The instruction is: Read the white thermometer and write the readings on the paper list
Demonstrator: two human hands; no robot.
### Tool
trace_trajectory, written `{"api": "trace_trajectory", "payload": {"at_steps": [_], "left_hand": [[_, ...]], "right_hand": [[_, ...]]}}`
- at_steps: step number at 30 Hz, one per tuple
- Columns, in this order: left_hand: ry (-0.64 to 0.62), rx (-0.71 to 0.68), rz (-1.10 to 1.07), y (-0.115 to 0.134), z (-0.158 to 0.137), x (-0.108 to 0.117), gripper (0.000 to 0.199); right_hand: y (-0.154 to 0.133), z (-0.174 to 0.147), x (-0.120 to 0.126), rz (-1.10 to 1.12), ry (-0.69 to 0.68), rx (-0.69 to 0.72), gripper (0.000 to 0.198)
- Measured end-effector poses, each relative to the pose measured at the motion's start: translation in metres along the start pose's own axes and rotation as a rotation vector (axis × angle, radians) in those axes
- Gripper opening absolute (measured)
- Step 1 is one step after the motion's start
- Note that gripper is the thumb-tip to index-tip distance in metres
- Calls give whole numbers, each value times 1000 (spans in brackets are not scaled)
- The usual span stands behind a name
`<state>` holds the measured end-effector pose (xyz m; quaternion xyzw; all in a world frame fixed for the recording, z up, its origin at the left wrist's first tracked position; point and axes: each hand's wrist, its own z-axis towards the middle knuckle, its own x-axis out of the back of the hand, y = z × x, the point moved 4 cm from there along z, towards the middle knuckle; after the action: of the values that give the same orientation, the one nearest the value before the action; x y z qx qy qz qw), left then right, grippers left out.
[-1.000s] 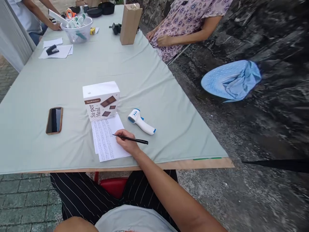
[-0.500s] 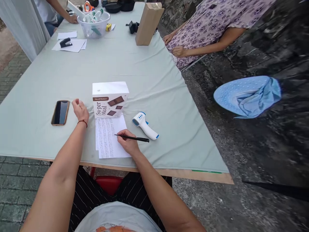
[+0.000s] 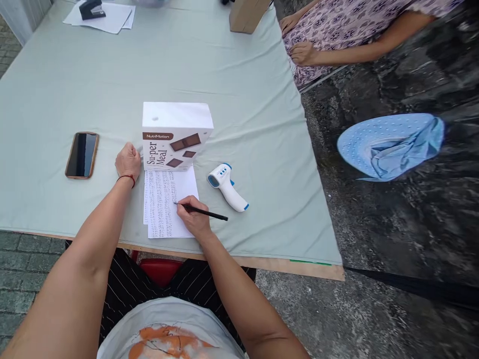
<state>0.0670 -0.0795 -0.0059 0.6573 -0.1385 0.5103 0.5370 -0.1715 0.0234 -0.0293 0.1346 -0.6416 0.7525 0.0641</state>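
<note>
Single head-worn view, facing forward and steeply down over the bench (image 3: pixel 262 89).
The viewpoint sits above the wearer's shirt (image 3: pixel 179 309), seen close at the bottom edge. Left hand (image 3: pixel 128 160) and right hand (image 3: pixel 192 214) fall near mid-frame, forearms running away from the lens. The bench's near edge crosses the lower frame, dipping slightly rightward; its far part runs out at the top. Grey ground (image 3: pixel 299 309) enters at lower right.

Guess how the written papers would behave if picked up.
The papers would probably flop, looking thin and flat. They may drag, since the box seems to stand on their far end and the right hand rests on them.
</note>
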Motion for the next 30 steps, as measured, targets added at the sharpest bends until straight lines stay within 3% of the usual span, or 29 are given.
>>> {"api": "trace_trajectory", "payload": {"at_steps": [7, 30], "left_hand": [[12, -8, -35, -3, -1, -4, 25], [13, -23, -53, -1, -1, -4, 25]], "right_hand": [[2, -2, -1, -15, -27, 13, 13], [2, -1, -1, -13, 9, 56, 12]]}}
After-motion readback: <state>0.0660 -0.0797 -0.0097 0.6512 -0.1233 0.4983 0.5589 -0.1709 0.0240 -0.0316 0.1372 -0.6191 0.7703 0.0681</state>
